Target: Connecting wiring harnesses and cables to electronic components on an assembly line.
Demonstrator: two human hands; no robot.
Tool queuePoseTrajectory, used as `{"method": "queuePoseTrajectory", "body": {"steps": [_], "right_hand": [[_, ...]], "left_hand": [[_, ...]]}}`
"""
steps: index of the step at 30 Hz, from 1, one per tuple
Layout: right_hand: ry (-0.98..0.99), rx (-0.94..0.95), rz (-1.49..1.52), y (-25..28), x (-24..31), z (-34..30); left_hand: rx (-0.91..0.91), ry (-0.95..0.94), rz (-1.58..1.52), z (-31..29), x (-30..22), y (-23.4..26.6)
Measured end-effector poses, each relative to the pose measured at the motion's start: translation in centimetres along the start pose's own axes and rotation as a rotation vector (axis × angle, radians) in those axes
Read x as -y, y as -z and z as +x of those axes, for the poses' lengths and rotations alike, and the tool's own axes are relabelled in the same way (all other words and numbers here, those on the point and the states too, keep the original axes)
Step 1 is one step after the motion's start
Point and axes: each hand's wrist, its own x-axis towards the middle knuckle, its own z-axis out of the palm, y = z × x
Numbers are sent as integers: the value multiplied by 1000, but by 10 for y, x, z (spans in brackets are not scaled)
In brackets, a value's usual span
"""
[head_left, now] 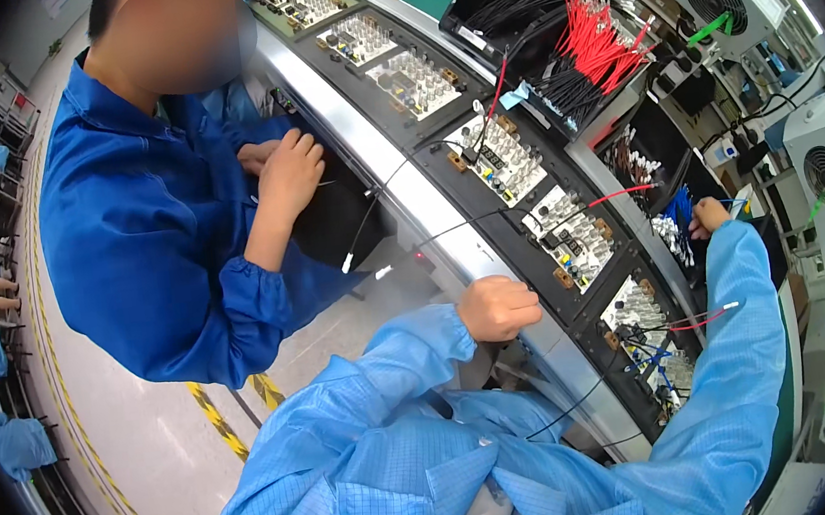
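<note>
My left hand (498, 309) is closed in a loose fist over the metal rail (451, 243) along the line's near edge. What lies inside its fingers, if anything, is hidden. Far to the right, my right hand (709, 217) reaches over the boards, its fingers curled at a bundle of blue wires (673, 226) with white ends; a grip on a wire is not clearly visible. Between my arms sits a circuit board (645, 318) with black, blue and red wires on it. Another board (571, 238), with a red wire, lies just beyond my left hand in a black fixture.
More boards (414, 81) continue along the line to the upper left. A bin of red and black wires (602, 47) stands behind them. Brown wires (632, 162) lie beside the blue ones. A co-worker in dark blue (147, 215) sits to my left. Fan-fitted machines (824, 169) stand at right.
</note>
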Motion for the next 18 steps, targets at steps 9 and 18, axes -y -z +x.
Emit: {"method": "queuePoseTrajectory", "body": {"steps": [9,18], "right_hand": [[25,-19,-78,-12,0,-1],[32,-104,-8,-47,-6,22]], "left_hand": [[-1,-20,-12,6,14,-5],[-23,-24,-19,0,11,-2]]}}
